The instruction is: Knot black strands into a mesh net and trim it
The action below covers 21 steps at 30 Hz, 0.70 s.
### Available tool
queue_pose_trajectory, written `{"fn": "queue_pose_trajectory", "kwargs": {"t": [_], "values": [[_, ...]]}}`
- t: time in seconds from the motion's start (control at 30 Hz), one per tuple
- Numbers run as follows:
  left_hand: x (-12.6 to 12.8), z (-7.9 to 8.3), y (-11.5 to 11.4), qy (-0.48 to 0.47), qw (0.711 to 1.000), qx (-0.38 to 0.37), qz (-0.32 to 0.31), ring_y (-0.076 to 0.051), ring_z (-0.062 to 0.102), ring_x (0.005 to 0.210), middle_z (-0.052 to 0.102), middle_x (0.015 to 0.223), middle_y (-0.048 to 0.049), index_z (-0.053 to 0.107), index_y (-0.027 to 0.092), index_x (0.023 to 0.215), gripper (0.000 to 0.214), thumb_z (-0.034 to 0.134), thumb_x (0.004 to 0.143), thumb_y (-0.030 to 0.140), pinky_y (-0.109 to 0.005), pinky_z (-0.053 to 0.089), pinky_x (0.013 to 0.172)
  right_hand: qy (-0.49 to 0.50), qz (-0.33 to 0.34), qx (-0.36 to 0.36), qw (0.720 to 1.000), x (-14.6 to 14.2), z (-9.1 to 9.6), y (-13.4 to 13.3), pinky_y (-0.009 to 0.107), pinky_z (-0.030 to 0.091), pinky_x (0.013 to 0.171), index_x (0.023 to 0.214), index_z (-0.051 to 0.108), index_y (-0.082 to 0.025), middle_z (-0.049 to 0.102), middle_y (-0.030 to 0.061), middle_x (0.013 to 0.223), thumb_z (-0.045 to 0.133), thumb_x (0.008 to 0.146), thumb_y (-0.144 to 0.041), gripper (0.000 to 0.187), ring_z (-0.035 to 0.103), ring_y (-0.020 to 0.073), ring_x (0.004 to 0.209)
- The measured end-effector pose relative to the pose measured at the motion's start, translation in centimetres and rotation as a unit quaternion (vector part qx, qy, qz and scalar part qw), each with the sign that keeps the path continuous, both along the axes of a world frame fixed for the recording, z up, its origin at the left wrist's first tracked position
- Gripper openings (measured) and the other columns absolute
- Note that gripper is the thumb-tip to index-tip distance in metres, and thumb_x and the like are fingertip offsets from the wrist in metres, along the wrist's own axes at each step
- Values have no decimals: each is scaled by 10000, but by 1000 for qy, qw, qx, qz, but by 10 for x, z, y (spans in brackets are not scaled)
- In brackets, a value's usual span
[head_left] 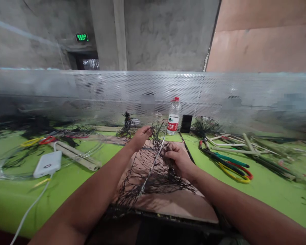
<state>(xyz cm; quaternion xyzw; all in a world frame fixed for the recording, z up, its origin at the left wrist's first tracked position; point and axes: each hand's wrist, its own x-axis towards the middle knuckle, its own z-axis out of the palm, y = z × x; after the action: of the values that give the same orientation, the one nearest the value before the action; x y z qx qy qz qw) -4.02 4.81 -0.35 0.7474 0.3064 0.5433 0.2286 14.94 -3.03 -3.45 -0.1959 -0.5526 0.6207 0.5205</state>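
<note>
A black net (145, 177) lies draped over a brown board (183, 204) in front of me, with a pale wire ring (153, 163) running through it. My left hand (140, 135) is closed on the net's far edge and lifts it slightly. Just to the right, my right hand (177, 159) is closed in a pinch on the mesh beside the wire.
The bench top (270, 190) is green. Pliers with red, yellow and green handles (232, 166) lie to the right. A water bottle (173, 117) and a small black box (186, 123) stand by the perforated metal screen (219, 92). A white power bank (48, 164) with cable lies left, near tubes and wire loops.
</note>
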Motion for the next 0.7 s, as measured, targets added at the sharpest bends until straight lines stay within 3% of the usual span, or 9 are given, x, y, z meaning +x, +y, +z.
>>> {"fn": "queue_pose_trajectory", "kwargs": {"t": [0.13, 0.23, 0.37, 0.47, 0.6, 0.7], "values": [[-5, -2, 6, -64, 998, -21, -17, -104, 391, 595, 484, 659, 3, 618, 147, 858, 359, 531, 822, 493, -227, 328, 557, -2, -9, -4, 1000, 8, 15, -2, 190, 282, 420, 876, 548, -231, 584, -61, 637, 695, 631, -135, 302, 420, 69, 449], [-8, -2, 8, -99, 994, -41, -26, -106, 433, 628, 535, 714, -12, 633, 151, 887, 358, 575, 791, 491, -226, 357, 587, -70, -27, -15, 997, 12, 19, -1, 200, 307, 429, 1099, 546, -228, 620, -20, 725, 690, 695, -266, 431, 454, 79, 481], [-4, 1, 1, -104, 991, -60, -51, -106, 476, 681, 582, 800, -20, 630, 145, 952, 380, 632, 752, 469, -224, 390, 649, -191, -88, 48, 976, 14, 15, 9, 218, 332, 489, 1180, 558, -168, 565, -33, 625, 705, 682, -306, 538, 459, 93, 522], [2, 2, -5, -71, 994, -60, -65, -119, 506, 748, 602, 849, -29, 621, 135, 966, 379, 625, 765, 456, -234, 403, 714, -284, -88, 79, 952, 16, 13, 15, 226, 320, 517, 1038, 640, -157, 544, -40, 595, 735, 613, -242, 443, 447, 98, 546], [8, -3, -6, -41, 995, -61, -72, -145, 544, 811, 625, 912, -55, 607, 129, 1030, 410, 610, 781, 453, -263, 424, 761, -355, 5, 113, 928, 22, 16, 11, 227, 276, 503, 669, 616, -156, 492, -47, 560, 690, 646, -249, 122, 383, 78, 522], [13, -6, -7, 18, 997, -39, -70, -180, 571, 875, 645, 961, -85, 624, 129, 1048, 418, 582, 798, 461, -306, 441, 808, -377, 58, 125, 916, 22, 16, 6, 225, 214, 471, 525, 497, -159, 389, -74, 477, 687, 637, -248, 238, 298, 58, 469]]}}
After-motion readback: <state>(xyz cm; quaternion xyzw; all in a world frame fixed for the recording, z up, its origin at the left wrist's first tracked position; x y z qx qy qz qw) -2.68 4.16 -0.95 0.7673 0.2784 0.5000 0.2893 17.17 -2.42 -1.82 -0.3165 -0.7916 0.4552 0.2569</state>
